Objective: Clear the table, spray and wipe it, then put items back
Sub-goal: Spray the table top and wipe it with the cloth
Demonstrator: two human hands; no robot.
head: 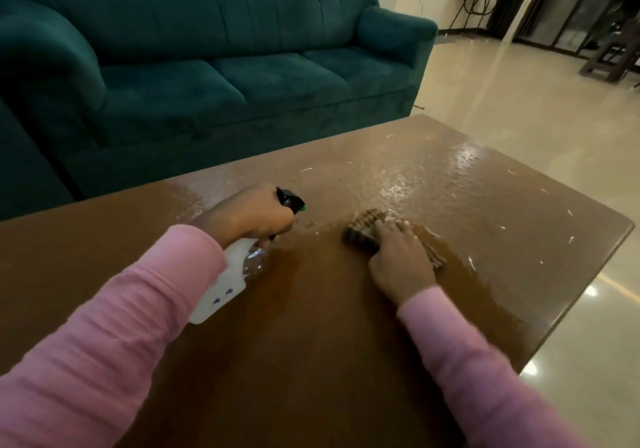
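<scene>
A brown wooden table fills the lower view, and its far right part shines wet with spray. My left hand grips the neck of a white spray bottle with a black nozzle pointing right, held tilted just above the tabletop. To the right, my right hand presses flat on a dark checked cloth lying on the wet patch near the table's middle. Both arms wear pink sleeves.
A teal sofa stands close behind the table's far edge. Small pale scraps dot the table's right side. Glossy tiled floor lies to the right, with a dark wooden stool far back.
</scene>
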